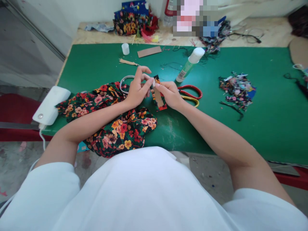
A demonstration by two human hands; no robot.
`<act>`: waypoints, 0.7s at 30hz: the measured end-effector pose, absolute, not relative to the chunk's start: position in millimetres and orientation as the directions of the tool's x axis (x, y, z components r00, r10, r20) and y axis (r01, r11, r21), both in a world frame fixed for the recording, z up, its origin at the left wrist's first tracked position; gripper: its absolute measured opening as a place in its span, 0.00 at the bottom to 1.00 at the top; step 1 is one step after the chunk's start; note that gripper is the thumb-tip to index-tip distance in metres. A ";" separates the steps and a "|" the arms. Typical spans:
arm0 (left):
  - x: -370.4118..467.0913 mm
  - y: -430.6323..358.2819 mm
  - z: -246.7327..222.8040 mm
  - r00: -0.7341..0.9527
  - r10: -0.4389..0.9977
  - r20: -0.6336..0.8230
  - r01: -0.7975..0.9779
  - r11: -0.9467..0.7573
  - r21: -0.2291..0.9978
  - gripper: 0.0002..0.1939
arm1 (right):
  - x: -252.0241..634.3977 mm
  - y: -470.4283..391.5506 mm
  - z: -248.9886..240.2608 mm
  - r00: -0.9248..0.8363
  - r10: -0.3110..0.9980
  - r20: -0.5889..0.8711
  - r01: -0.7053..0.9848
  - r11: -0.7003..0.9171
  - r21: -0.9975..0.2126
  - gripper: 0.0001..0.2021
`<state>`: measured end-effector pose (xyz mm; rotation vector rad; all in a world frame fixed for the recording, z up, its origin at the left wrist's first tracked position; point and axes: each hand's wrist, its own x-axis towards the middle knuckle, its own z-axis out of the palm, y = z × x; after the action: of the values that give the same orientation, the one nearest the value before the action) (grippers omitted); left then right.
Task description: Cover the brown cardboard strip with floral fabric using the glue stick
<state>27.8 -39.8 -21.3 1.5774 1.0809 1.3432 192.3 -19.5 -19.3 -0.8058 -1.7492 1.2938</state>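
A small strip of brown card (158,97) edged with floral fabric is held up between my hands over the green mat. My right hand (170,93) pinches its upper right side, thumb near the top edge. My left hand (140,86) touches the top of the strip with thumb and fingers closed around a small whitish bit, too small to name. Floral fabric (115,128) lies bunched under my left forearm, with a clear ring-shaped roll (123,84) beside my left hand. Scissors with red and yellow handles (197,93) lie partly behind my right hand.
An uncapped glue stick (190,65) stands behind the scissors, its white cap (125,48) farther left near a loose card strip (149,51). Fabric scraps (237,89) lie at right. A white box with a cable (51,105) sits at the left edge; glasses (247,37) lie at the back.
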 end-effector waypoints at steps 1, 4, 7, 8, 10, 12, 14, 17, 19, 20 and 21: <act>28.0 -41.1 -20.4 0.065 0.933 0.354 0.166 -0.360 0.918 0.21 | 191.8 -20.4 -18.8 -0.453 0.861 0.232 0.044 0.281 -0.959 0.32; 26.3 -41.8 -21.0 0.104 0.894 0.437 0.320 -0.446 0.836 0.20 | 190.1 -22.0 -17.4 -0.387 0.885 0.259 0.071 0.309 -0.948 0.36; 22.4 -37.6 -26.1 0.184 0.842 0.508 0.404 -0.535 0.742 0.23 | 189.0 -21.2 -17.3 -0.356 0.891 0.282 0.083 0.330 -0.940 0.38; 21.3 -35.7 -28.3 0.204 0.829 0.520 0.415 -0.554 0.722 0.24 | 188.9 -20.5 -17.5 -0.355 0.890 0.285 0.085 0.334 -0.939 0.38; 19.6 -32.3 -32.5 0.228 0.818 0.527 0.430 -0.571 0.700 0.26 | 189.2 -19.4 -18.0 -0.368 0.885 0.285 0.089 0.339 -0.937 0.39; 18.9 -29.8 -36.3 0.235 0.811 0.535 0.439 -0.580 0.687 0.27 | 190.3 -18.9 -18.3 -0.387 0.877 0.286 0.101 0.348 -0.932 0.39; 18.6 -27.9 -39.7 0.239 0.800 0.550 0.445 -0.594 0.670 0.28 | 191.6 -19.5 -18.1 -0.402 0.866 0.298 0.123 0.374 -0.919 0.38; 18.1 -25.5 -44.4 0.258 0.790 0.557 0.453 -0.608 0.652 0.29 | 193.0 -21.0 -17.2 -0.420 0.850 0.317 0.154 0.411 -0.899 0.38; 17.6 -23.8 -47.1 0.274 0.785 0.556 0.456 -0.615 0.644 0.28 | 193.3 -21.6 -16.7 -0.429 0.847 0.314 0.168 0.416 -0.894 0.38; 17.4 -23.0 -48.4 0.281 0.781 0.557 0.455 -0.620 0.639 0.28 | 193.2 -21.7 -16.5 -0.430 0.847 0.312 0.171 0.416 -0.893 0.38; 17.3 -22.3 -49.4 0.287 0.776 0.562 0.454 -0.627 0.633 0.28 | 193.2 -21.5 -16.5 -0.430 0.847 0.312 0.173 0.417 -0.893 0.38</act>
<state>17.3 -22.3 -49.4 2.2112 1.1116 1.2701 193.2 -21.5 -16.5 -0.8728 -1.8584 1.0459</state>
